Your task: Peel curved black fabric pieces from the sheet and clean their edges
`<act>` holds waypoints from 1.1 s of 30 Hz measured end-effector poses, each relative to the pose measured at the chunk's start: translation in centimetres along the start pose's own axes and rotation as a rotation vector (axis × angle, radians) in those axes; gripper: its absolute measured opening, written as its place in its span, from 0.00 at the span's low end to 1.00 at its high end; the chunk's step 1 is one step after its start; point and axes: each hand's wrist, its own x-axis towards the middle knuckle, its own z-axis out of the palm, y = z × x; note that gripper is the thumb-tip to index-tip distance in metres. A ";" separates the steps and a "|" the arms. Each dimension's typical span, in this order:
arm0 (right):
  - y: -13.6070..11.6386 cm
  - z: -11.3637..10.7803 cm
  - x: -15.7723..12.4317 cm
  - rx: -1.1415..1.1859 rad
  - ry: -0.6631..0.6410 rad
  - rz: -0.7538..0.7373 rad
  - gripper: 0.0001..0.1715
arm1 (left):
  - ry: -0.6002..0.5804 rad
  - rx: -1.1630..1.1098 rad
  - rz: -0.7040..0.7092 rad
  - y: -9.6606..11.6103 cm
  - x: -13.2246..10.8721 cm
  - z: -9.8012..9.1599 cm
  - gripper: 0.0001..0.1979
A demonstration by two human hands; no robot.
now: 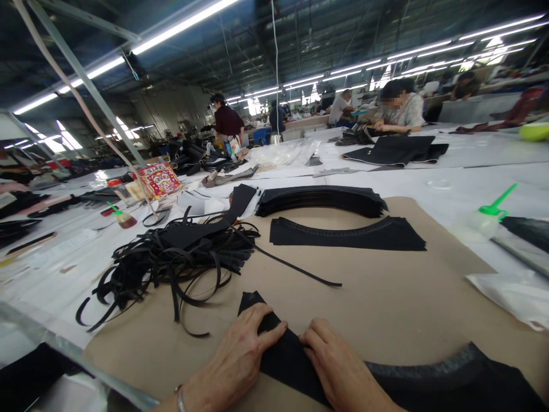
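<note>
black curved fabric piece lies, one alone, at the near edge of the brown sheet on the worktop. left hand and right hand rest palm down on it side by side, fingers flat and pressing, gripping nothing. beyond lie one tangle of black strips, one single cut piece and one stack.

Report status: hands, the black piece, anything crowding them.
Left hand and right hand pressed flat on black curved piece. Piece on brown board. Strip tangle close on left.
</note>
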 end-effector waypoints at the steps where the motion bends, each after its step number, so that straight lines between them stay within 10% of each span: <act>1: 0.1 -0.1 -0.2 0.000 -0.009 0.001 0.18 | 0.005 -0.008 0.006 0.1 0.0 0.1 0.30; 25: 2.9 -2.7 -4.3 0.023 0.013 -0.057 0.16 | 0.014 0.061 0.095 3.1 1.2 -0.7 0.28; 33: 3.1 -2.2 -4.6 0.008 0.065 -0.066 0.15 | 0.043 -0.173 0.056 7.1 2.5 1.9 0.21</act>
